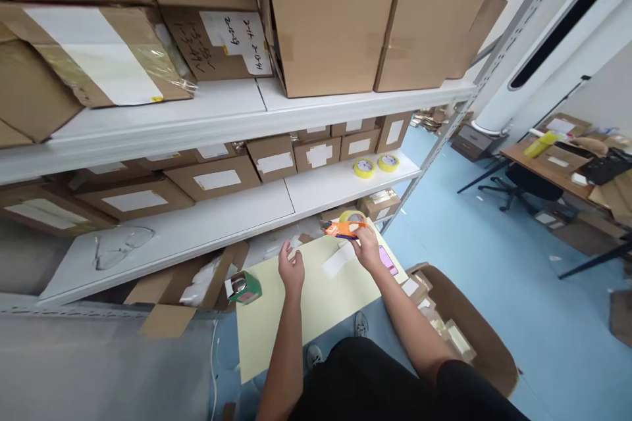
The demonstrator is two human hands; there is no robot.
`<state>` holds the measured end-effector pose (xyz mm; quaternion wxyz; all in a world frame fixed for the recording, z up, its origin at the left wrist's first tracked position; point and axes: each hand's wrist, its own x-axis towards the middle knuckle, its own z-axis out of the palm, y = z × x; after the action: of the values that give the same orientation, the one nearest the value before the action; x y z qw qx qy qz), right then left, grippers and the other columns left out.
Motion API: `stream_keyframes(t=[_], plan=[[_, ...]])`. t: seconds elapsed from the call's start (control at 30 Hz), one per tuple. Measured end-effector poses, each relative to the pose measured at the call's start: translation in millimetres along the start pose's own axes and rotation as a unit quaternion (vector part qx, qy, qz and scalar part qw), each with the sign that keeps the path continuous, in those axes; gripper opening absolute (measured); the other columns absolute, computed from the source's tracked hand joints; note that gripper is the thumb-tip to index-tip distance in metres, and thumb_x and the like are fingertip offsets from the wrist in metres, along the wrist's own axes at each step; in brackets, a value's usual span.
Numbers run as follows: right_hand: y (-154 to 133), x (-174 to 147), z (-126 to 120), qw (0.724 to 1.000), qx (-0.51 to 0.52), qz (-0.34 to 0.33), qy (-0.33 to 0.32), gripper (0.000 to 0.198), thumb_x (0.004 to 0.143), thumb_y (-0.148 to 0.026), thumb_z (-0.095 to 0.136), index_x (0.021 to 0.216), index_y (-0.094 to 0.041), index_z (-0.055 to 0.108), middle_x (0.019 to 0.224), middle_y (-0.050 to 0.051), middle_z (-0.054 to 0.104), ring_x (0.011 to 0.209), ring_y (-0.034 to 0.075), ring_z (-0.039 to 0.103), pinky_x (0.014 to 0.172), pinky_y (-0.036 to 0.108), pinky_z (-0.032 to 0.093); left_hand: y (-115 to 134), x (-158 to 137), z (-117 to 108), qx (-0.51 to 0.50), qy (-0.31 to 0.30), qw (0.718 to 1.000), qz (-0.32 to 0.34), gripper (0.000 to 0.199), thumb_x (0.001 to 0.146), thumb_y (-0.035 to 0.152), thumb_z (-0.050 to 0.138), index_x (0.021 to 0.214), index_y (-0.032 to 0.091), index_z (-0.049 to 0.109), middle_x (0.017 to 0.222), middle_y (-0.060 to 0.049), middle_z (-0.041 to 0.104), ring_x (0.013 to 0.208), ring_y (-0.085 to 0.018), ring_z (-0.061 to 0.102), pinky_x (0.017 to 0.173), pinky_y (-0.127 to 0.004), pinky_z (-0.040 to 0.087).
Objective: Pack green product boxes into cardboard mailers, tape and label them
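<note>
My right hand (366, 247) is closed around a flat orange tool with dark edges (342, 229), held above the far right part of a pale yellow tabletop (279, 325). Its exact kind is too small to make out. My left hand (291, 268) hovers over the middle of the tabletop, fingers apart and holding nothing. Just behind the orange tool shows a yellow tape roll (352, 216). A white strip of paper (338, 260) lies between my hands. To the right of my right wrist lies a phone (388, 260) with a pink screen.
A green box (245, 288) stands at the table's left edge. Ahead, a shelf (237, 206) carries labelled cartons, glasses (121, 248) and two yellow tape rolls (364, 168). A large brown bin (471, 316) with small packages stands right of the table. An open carton (197, 286) sits lower left.
</note>
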<state>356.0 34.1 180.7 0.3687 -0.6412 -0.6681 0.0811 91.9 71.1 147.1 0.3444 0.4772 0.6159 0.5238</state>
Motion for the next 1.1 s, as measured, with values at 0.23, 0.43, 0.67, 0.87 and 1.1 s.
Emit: stream_keyframes(t=[0.23,0.43,0.67,0.87,1.1], plan=[[37,-112,39,0.989,-0.033,0.139,-0.036,0.01,0.092,-0.024,0.06,0.096,-0.024,0.068,0.102,0.01,0.069,0.107,0.032,0.059,0.107,0.048,0.041,-35,-22,-6,0.013,-0.056,0.996,-0.062,0.053,0.094,0.031,0.058,0.146,0.024,0.055,0.141,-0.014,0.064,0.122,-0.024,0.066,0.096,-0.035,0.058],[83,-149,63,0.963,-0.011,0.255,-0.084,0.007,0.08,-0.017,0.064,0.08,-0.024,0.064,0.099,0.008,0.073,0.11,0.033,0.062,0.111,0.048,0.039,-26,-57,-14,0.012,-0.103,0.993,-0.059,0.053,0.095,0.032,0.06,0.146,0.024,0.055,0.144,-0.014,0.062,0.125,-0.024,0.065,0.097,-0.036,0.058],[136,-169,72,0.934,0.077,0.329,-0.118,0.01,0.074,-0.023,0.069,0.069,-0.023,0.06,0.095,0.009,0.076,0.116,0.034,0.063,0.115,0.051,0.035,-30,-88,-40,0.047,-0.038,0.996,-0.073,0.049,0.096,0.034,0.059,0.143,0.024,0.057,0.145,-0.013,0.061,0.122,-0.023,0.065,0.091,-0.033,0.059],[164,-173,66,0.901,0.119,0.387,-0.153,0.019,0.07,-0.021,0.074,0.061,-0.022,0.057,0.079,0.008,0.074,0.114,0.034,0.065,0.115,0.057,0.031,-24,-109,-21,0.069,-0.017,0.993,-0.096,0.048,0.094,0.033,0.062,0.142,0.025,0.059,0.145,-0.013,0.061,0.119,-0.023,0.066,0.092,-0.034,0.059],[155,-150,49,0.919,0.058,0.329,-0.207,0.02,0.066,-0.026,0.082,0.084,-0.021,0.072,0.101,0.013,0.076,0.114,0.033,0.066,0.102,0.043,0.046,-5,-120,4,0.069,0.009,0.994,-0.086,0.047,0.093,0.032,0.063,0.139,0.025,0.061,0.145,-0.012,0.061,0.121,-0.023,0.065,0.096,-0.036,0.058]])
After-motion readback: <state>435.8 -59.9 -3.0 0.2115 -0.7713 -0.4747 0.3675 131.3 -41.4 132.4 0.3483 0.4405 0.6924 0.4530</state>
